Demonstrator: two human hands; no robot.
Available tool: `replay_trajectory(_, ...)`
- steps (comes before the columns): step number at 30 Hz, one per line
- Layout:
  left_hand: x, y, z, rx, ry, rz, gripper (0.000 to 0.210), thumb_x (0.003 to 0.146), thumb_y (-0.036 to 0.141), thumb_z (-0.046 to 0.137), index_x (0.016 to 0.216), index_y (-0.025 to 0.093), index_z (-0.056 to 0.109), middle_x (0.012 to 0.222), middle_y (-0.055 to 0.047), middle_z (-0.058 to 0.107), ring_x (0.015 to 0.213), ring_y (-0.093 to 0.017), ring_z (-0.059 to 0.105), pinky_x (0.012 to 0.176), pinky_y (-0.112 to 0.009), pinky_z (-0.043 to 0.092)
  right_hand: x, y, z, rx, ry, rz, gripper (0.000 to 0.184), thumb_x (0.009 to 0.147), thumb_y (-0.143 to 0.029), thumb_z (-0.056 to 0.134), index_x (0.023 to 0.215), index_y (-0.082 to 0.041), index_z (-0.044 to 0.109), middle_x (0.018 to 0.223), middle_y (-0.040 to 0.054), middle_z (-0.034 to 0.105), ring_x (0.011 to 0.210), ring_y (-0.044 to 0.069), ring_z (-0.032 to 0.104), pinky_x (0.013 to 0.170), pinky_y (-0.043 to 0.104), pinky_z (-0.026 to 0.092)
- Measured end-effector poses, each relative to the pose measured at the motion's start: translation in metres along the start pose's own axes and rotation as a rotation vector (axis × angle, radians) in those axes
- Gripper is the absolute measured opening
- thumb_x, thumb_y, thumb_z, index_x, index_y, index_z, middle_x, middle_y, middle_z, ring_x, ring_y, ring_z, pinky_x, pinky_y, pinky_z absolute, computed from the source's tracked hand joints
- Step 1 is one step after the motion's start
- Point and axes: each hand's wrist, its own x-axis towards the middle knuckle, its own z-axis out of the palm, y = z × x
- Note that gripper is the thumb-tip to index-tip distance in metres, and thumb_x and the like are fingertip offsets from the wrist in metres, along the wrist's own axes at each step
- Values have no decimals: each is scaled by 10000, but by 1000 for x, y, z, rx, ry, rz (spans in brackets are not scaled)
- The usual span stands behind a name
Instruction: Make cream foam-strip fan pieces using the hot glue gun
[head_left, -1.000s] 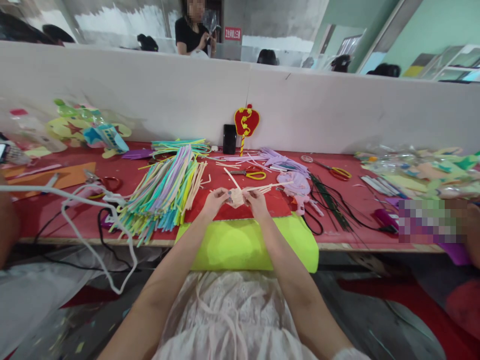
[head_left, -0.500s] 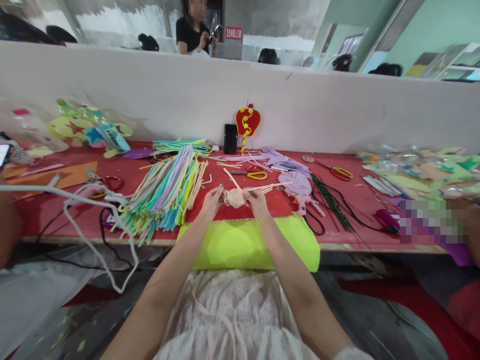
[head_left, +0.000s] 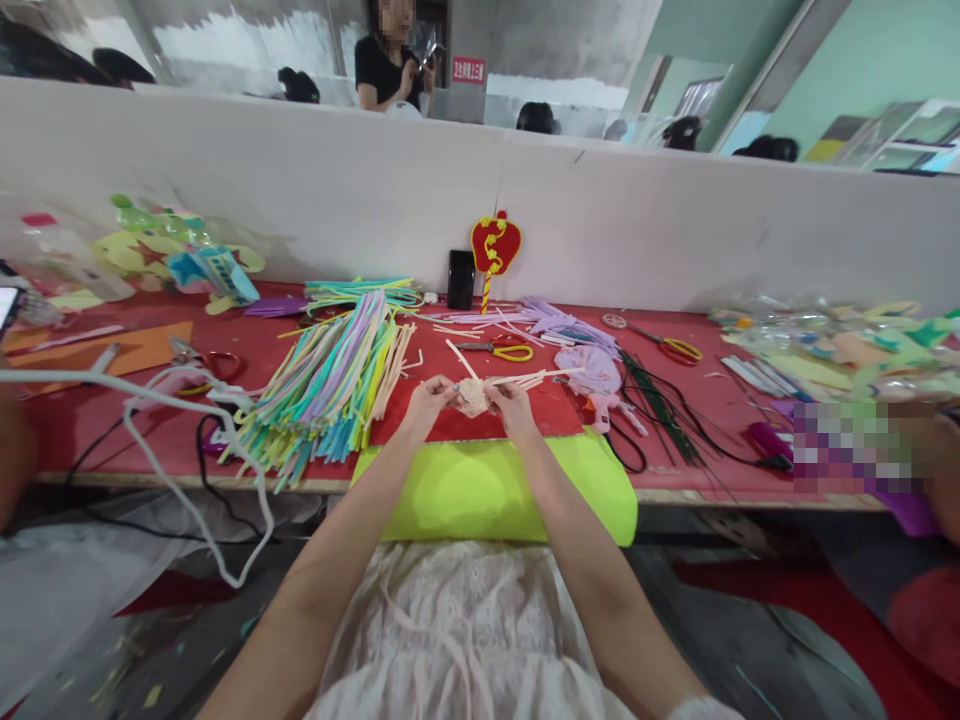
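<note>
Between my two hands is a small pale-pink piece [head_left: 471, 397] made of fuzzy pipe cleaners, with a few loose stems [head_left: 531, 380] sticking out up and to the right. My left hand [head_left: 433, 397] pinches its left side. On the other side, my right hand [head_left: 513, 402] grips its right edge, fingers closed. Both hands are over a red felt sheet [head_left: 555, 410], which lies partly on a bright yellow-green cushion [head_left: 487, 490]. Just beyond the piece lie yellow-handled scissors [head_left: 510, 350]. The fingertips hide part of the piece.
A big bundle of coloured pipe cleaners [head_left: 330, 390] lies to the left. Lilac stems [head_left: 559, 322], a pink glue gun [head_left: 602, 408] and dark green wires [head_left: 664, 410] are on the right. A phone [head_left: 461, 280] and a red apple-shaped ornament [head_left: 496, 243] stand against the white partition [head_left: 337, 200].
The pink piece has turned slightly between my fingers, and my left hand has shifted a little over its top left. The view has moved slightly.
</note>
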Motion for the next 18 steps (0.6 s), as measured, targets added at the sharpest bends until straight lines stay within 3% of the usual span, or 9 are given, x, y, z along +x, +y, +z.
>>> replay_trajectory(10, 3, -8, -2, -28, 25, -14, 389, 603, 377, 804, 860, 141, 632, 826, -79, 738, 743, -196, 703, 758, -352, 550, -2, -2, 1, 36, -8, 1, 300, 642, -453, 744, 724, -192, 620, 528, -56, 524, 447, 71, 420, 435, 219, 329)
replay_trajectory(14, 2, -6, -1, -3, 21, 11, 379, 616, 400, 791, 850, 152, 626, 774, -56, 725, 710, -184, 689, 730, -336, 547, -3, -3, 2, 21, -4, -4, 312, 641, -466, 741, 735, -193, 624, 522, -58, 519, 442, 73, 416, 440, 225, 336)
replay_trajectory(18, 0, -2, 0, 75, 63, 65, 358, 741, 516, 656, 712, 165, 592, 622, -14, 654, 603, -154, 639, 669, -307, 529, -2, -2, 2, 1, 6, 0, 330, 657, -496, 722, 754, -194, 631, 521, -60, 513, 431, 72, 403, 431, 227, 327)
